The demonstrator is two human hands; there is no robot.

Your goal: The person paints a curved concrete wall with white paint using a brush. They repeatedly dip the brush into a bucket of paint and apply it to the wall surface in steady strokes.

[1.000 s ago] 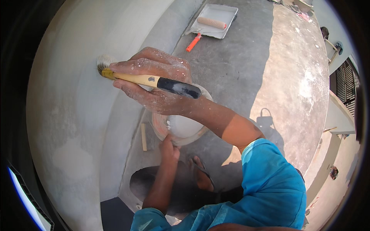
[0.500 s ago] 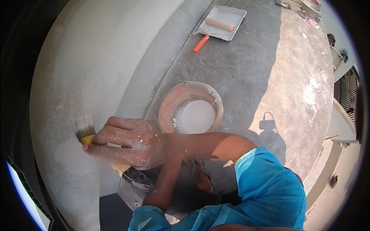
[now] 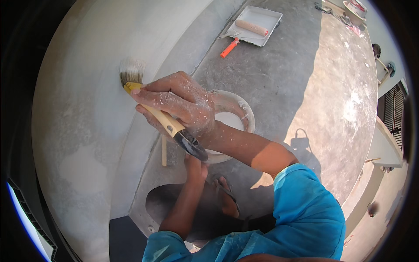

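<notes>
My right hand [image 3: 179, 105], speckled with white paint, grips a wooden-handled paintbrush [image 3: 174, 130] with a yellow ferrule and black end. Its pale bristles [image 3: 131, 72] lie against the grey plastered wall [image 3: 87, 113]. Beneath that hand is a round, worn plastic bucket [image 3: 244, 115] holding white liquid. My left hand [image 3: 196, 166] is closed on the bucket's near rim, partly hidden behind the brush handle.
A paint tray [image 3: 273, 19] with a roller [image 3: 251, 28] and orange handle [image 3: 229, 48] rests on the grey floor [image 3: 270, 70], half sunlit. A wooden strip [image 3: 164, 155] lies by the wall's base. Stacked containers [image 3: 354, 13] stand at upper right. My sandalled foot [image 3: 227, 196] is below.
The brush and my right hand swept down the wall about half a second ago and are now higher and further right again, over the bucket. My left arm has barely moved.
</notes>
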